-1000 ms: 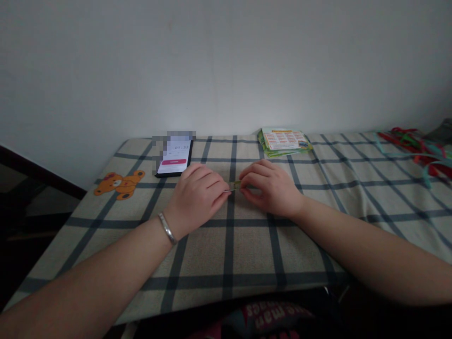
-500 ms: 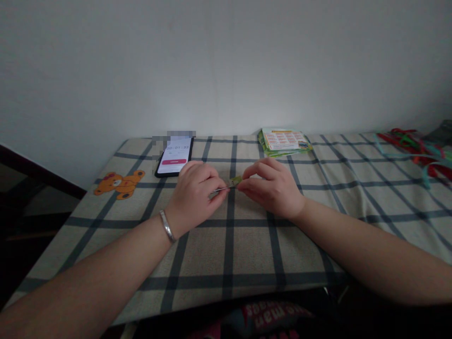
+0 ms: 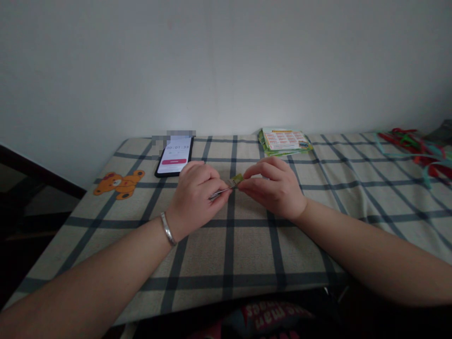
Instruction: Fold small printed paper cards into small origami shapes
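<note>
My left hand, with a silver bangle on its wrist, is closed in a pinch on one end of a thin paper strip just above the checked tablecloth. Facing it, my right hand pinches the strip's other end, where a small folded green piece sticks up between the fingertips. Both hands meet at the middle of the table. Most of the strip is hidden by the fingers.
A phone with a lit timer screen lies behind my left hand. A stack of green printed packets sits at the back by the white wall. Red, green and teal paper strips lie at the far right. A bear print marks the cloth's left side.
Both hands have lifted slightly off the cloth and the green folded end has tilted upward between my fingertips. The phone timer has ticked on.
</note>
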Demonstrator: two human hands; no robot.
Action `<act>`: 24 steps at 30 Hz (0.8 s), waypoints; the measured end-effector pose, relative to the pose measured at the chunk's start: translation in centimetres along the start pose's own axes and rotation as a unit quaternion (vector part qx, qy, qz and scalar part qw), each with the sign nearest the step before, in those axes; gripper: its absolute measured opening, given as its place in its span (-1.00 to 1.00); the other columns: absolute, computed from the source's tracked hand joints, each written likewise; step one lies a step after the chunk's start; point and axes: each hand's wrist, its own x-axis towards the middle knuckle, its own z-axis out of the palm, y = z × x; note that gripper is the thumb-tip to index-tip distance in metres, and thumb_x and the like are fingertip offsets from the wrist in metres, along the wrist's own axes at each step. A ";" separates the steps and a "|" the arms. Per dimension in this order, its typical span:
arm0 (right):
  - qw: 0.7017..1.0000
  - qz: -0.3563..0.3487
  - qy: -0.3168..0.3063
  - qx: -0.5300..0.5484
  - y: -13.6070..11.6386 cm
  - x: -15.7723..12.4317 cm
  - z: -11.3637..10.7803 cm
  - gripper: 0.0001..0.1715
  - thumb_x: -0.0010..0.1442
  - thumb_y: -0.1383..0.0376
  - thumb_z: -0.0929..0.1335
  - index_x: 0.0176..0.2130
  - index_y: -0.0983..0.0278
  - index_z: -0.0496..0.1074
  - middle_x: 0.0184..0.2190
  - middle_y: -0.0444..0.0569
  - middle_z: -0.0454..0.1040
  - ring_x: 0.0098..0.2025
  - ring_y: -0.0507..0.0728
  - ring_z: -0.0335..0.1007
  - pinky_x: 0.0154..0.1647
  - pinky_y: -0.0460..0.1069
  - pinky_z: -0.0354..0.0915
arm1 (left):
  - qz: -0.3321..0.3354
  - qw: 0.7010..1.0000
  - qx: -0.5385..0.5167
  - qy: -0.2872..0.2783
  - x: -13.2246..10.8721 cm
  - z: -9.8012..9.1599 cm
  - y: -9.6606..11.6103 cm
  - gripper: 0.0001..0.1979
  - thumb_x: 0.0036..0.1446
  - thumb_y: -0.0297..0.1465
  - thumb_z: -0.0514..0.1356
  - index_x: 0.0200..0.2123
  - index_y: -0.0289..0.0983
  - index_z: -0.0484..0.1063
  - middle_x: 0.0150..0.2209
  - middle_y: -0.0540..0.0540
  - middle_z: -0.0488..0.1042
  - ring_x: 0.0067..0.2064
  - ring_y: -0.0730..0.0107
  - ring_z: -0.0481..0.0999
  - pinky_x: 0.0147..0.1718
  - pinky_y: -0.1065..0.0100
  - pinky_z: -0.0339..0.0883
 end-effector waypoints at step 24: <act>0.999 0.016 -0.033 0.035 0.0 0.1 0.3 -0.91 0.23 0.27 0.37 -0.26 0.21 0.50 -0.29 -0.07 0.54 -0.26 0.10 0.30 -0.23 0.04 0.24 | 0.048 0.996 0.075 -0.003 0.0 -0.5 0.5 -0.85 0.11 -0.42 0.25 -0.52 -0.18 0.49 -0.47 0.03 0.44 -0.31 0.34 0.38 0.04 0.01 0.23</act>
